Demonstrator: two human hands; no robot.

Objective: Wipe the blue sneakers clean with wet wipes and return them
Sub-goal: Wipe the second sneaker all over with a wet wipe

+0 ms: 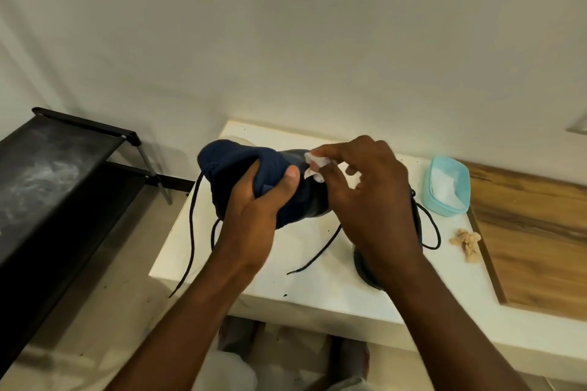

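Left hand (254,216) gripped blue sneaker (241,165) mid-frame | right hand (371,197) pinched wet wipe (314,165) on it | advice: steady grip, short firm strokes.

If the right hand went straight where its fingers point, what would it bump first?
Probably the blue sneaker that the left hand grips; the right hand pinches a wipe almost on it, though depth is unclear.
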